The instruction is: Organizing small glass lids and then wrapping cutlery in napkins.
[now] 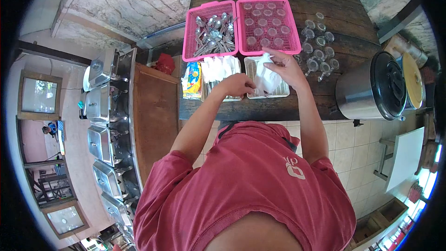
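My right hand point(286, 69) holds a white paper napkin or thin wrapper point(269, 78) over a small white plastic basket point(286, 92). Close to its lower left end is my left hand point(237, 85), with curled fingers at the basket's left rim; what lies between those fingertips is too small to tell. Left of this basket, another white basket point(238, 99) carries white napkins point(219, 68) with metal cutlery handles showing below them, partly covered by my left hand and wrist. A yellow and blue packet point(192, 80) lies at its left side.
Behind stand a pink basket point(186, 42) of spoons and forks and a pink basket point(298, 42) of upturned glasses. Several glass mugs point(318, 54) stand on the wooden table point(334, 3). A large steel pot point(355, 90) is at right, chafing dishes point(99, 104) at left.
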Motion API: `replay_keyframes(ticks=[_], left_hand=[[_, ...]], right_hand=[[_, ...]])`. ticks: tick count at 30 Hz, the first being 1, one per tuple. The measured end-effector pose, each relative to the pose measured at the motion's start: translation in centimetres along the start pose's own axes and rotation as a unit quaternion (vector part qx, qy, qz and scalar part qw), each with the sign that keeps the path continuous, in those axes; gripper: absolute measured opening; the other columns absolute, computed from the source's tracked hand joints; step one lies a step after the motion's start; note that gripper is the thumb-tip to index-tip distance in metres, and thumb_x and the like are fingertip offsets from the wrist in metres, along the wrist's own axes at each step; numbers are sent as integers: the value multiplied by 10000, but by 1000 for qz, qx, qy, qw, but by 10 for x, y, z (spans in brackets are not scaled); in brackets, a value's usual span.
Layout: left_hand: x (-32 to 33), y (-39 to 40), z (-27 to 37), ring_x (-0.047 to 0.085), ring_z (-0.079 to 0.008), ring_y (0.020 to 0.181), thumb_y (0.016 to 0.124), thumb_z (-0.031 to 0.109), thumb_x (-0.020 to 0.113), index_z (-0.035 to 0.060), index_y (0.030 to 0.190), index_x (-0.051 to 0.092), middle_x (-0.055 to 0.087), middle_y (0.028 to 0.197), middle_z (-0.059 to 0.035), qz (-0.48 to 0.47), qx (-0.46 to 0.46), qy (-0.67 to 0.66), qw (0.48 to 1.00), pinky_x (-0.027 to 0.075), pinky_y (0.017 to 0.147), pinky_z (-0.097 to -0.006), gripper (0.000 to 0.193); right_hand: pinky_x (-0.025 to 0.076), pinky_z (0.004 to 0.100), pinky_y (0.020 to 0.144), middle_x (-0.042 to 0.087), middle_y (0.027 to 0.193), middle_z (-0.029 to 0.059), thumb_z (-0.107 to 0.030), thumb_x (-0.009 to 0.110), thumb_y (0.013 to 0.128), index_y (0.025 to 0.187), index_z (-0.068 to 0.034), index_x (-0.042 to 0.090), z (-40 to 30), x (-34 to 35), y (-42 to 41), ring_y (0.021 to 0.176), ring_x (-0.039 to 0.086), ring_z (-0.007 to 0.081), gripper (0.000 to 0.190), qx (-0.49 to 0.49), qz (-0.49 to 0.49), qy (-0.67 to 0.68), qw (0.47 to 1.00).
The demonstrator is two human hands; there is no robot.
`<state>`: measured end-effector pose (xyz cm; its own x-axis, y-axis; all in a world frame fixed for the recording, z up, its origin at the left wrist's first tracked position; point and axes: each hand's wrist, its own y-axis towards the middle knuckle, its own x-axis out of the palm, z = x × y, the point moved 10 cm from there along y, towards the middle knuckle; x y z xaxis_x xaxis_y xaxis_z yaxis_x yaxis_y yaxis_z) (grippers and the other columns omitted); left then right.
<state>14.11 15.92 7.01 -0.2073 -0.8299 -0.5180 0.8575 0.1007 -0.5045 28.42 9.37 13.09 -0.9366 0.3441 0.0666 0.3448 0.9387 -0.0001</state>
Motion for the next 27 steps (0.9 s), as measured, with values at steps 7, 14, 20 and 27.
replay_keyframes(ticks=[7, 14, 20, 27], left_hand=[[-28, 5, -43, 703, -105, 727, 930, 212, 744, 17, 1180, 757, 781, 962, -49, 38, -52, -191, 980, 544, 597, -259, 316], [-49, -21, -41, 661, -58, 742, 986, 312, 717, 64, 1171, 757, 754, 973, -4, 40, -99, -367, 924, 489, 603, -182, 312], [-74, -28, -25, 667, -79, 704, 975, 381, 724, 62, 1148, 761, 751, 949, -1, 162, -81, -289, 940, 506, 599, -210, 365], [-84, -45, -5, 694, -134, 634, 957, 343, 730, 5, 1145, 764, 771, 942, -74, 268, -37, -179, 946, 538, 609, -284, 388]], right_hand=[[472, 359, 1024, 762, 997, 20, -72, 788, 842, 1504, -194, 553, -35, 43, -46, 1027, 677, 169, 713, -83, -50, -248, 964], [363, 510, 1157, 776, 995, -3, -92, 764, 853, 1371, -205, 668, -17, 69, -78, 1168, 660, 169, 539, -226, -38, -453, 862], [339, 495, 1177, 758, 1087, 39, -98, 773, 802, 1297, -195, 713, -17, 70, -74, 1189, 642, 192, 507, -248, -33, -487, 837], [420, 480, 1105, 590, 1317, 149, -225, 865, 765, 1334, -120, 682, -33, 8, -53, 1277, 542, 323, 606, -197, 176, -320, 910]])
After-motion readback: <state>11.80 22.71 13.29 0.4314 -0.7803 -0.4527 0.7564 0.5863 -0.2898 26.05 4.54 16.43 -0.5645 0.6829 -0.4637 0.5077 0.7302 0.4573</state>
